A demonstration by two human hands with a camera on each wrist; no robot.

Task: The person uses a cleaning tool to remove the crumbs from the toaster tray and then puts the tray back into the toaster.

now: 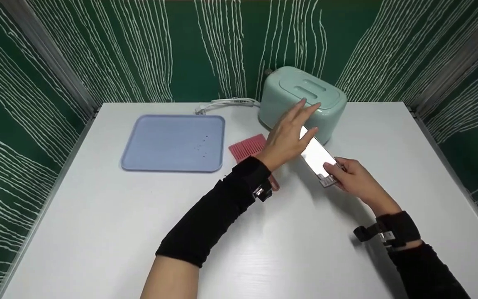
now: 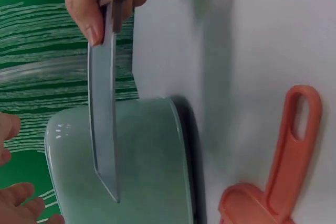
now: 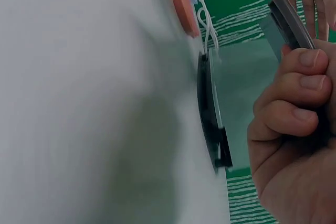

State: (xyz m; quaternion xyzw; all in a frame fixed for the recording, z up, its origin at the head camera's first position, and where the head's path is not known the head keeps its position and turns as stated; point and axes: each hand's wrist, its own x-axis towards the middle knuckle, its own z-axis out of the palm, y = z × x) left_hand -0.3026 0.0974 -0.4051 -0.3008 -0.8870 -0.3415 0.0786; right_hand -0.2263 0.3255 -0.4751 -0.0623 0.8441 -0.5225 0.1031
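Observation:
My right hand [image 1: 357,178] grips the grey handle end of a thin, shiny metal crumb tray [image 1: 317,155], with the thumb on top. In the left wrist view the crumb tray [image 2: 103,103] appears edge-on in front of the toaster [image 2: 147,161]. My left hand [image 1: 286,139] is held over the far end of the tray, its fingers spread. The left wrist view shows those fingers apart from the metal. Behind both hands stands the mint-green toaster [image 1: 282,93]. A red brush [image 1: 247,147] lies on the table, partly hidden under my left arm.
To the left lies a blue tray [image 1: 168,166] with several dark specks on it. A white cord [image 1: 230,101] with a plug runs from the toaster along the back edge of the white table [image 1: 110,232]. Green walls with white lines surround the table.

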